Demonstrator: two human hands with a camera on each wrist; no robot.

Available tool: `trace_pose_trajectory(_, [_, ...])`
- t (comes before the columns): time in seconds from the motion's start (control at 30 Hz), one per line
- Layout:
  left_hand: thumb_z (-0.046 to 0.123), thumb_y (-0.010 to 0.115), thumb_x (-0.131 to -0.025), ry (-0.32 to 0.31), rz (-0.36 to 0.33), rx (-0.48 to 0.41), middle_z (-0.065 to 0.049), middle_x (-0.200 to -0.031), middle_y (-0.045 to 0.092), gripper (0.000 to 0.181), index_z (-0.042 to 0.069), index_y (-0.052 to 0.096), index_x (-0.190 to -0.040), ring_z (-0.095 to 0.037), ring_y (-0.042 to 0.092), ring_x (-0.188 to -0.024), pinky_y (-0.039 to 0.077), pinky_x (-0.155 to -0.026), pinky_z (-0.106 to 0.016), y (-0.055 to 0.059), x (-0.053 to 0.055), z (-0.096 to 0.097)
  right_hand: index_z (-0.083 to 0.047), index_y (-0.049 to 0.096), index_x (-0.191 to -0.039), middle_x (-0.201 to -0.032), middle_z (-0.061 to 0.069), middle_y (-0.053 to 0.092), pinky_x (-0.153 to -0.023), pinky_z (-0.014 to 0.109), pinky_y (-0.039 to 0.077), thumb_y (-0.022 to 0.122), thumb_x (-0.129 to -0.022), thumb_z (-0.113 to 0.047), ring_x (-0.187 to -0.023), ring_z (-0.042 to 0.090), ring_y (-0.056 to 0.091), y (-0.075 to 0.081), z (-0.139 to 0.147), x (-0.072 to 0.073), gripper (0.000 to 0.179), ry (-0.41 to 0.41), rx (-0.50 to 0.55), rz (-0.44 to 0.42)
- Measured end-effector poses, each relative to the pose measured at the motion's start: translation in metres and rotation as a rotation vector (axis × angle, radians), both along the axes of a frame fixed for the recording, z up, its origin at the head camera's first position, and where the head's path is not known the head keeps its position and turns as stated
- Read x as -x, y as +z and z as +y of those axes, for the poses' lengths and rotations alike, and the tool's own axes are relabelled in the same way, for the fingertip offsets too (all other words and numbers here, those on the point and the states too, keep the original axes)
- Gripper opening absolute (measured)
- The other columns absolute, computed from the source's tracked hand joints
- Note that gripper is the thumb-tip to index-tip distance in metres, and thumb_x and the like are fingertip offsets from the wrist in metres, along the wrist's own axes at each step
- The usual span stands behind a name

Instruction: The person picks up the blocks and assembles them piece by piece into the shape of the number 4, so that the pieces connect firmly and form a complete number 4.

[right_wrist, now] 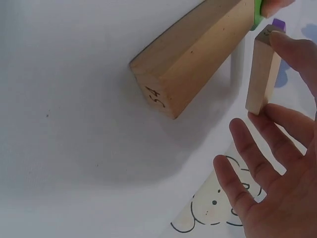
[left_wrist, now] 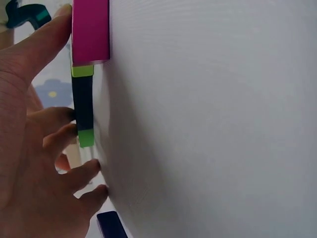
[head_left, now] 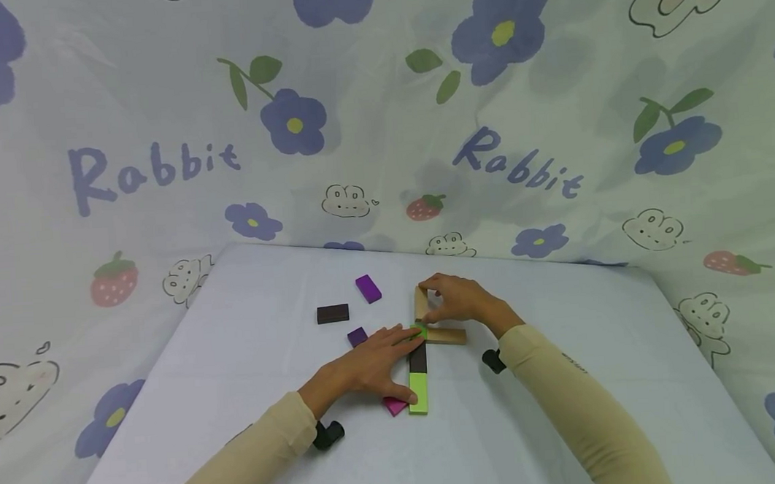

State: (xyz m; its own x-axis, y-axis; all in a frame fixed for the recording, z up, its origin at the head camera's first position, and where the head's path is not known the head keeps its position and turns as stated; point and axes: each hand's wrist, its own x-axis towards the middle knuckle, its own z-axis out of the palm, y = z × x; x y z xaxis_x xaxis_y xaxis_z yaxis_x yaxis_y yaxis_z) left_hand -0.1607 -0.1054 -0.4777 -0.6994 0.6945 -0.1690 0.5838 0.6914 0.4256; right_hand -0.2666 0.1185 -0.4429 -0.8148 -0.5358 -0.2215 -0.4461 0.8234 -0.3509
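Note:
My right hand [head_left: 459, 299] pinches a bare wooden block [right_wrist: 264, 72] lengthwise, thumb on one end and a fingertip on the other. That block lies at the top of a row of blocks. Below it comes a green block [head_left: 419, 331], then a black block [head_left: 418, 357] and a lime block [head_left: 418, 394]. A second wooden block [right_wrist: 193, 59], marked 54 on its end, juts right from the green one. My left hand [head_left: 380, 359] rests along the row, fingers spread, fingertips on the green block and thumb at the lime one. A magenta block [left_wrist: 91, 32] sits partly under that hand.
A dark purple block [head_left: 357, 336] peeks out beyond my left hand. Further back lie a dark brown block [head_left: 333, 314] and a bright purple block [head_left: 368, 288]. Behind the white table [head_left: 253, 307] hangs a printed curtain [head_left: 382, 140].

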Motion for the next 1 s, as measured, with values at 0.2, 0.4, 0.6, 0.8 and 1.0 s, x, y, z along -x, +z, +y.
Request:
trace_pose_trajectory(0.2, [0.066,0.073,-0.082,0.009,-0.019,0.004,-0.002,-0.165,0.027,0.099,0.019,0.033,-0.16,-0.029,0.018,-0.153,0.013,-0.124,-0.044,0.002,-0.0003,0.0013,-0.014,0.054,-0.147,-0.145,0.005,0.054,-0.098,0.049,0.051,0.082,-0.082,-0.049,-0.118,0.023,0.059,-0.001,-0.0023,0.0002,0.079,0.013,-0.008,0.006])
trace_pose_trajectory(0.4, [0.067,0.073,-0.081,0.009,-0.019,-0.003,-0.002,-0.165,0.028,0.1,0.019,0.034,-0.159,-0.03,0.019,-0.153,0.014,-0.124,-0.044,0.0042,-0.0007,0.0016,-0.014,0.054,-0.147,-0.146,0.005,0.054,-0.099,0.049,0.05,0.082,-0.083,-0.048,-0.119,0.023,0.058,-0.0006,-0.0037,-0.0001,0.078,0.02,-0.011,0.006])
trace_pose_trajectory(0.6, [0.067,0.073,-0.081,0.007,-0.014,-0.001,-0.002,-0.165,0.027,0.1,0.018,0.033,-0.16,-0.03,0.018,-0.153,0.013,-0.124,-0.044,0.0035,-0.0009,0.0008,-0.016,0.054,-0.148,-0.147,0.005,0.054,-0.101,0.048,0.05,0.082,-0.082,-0.048,-0.119,0.023,0.058,-0.0017,-0.006,0.0,0.078,0.014,-0.027,-0.004])
trace_pose_trajectory(0.8, [0.066,0.073,-0.082,0.012,-0.017,-0.004,-0.002,-0.166,0.027,0.1,0.019,0.033,-0.16,-0.029,0.017,-0.154,0.013,-0.124,-0.044,0.003,-0.0016,0.0003,-0.016,0.054,-0.148,-0.146,0.004,0.054,-0.097,0.046,0.051,0.082,-0.082,-0.048,-0.117,0.021,0.059,-0.0009,-0.0079,-0.0013,0.078,0.01,-0.04,-0.011])
trace_pose_trajectory(1.0, [0.065,0.073,-0.082,0.012,-0.02,-0.013,-0.002,-0.165,0.027,0.099,0.018,0.033,-0.16,-0.029,0.017,-0.154,0.013,-0.124,-0.044,0.0038,-0.0023,0.0004,-0.015,0.054,-0.147,-0.146,0.004,0.054,-0.097,0.046,0.051,0.083,-0.082,-0.046,-0.116,0.021,0.059,0.0008,-0.0091,-0.0025,0.077,0.011,-0.042,-0.018])
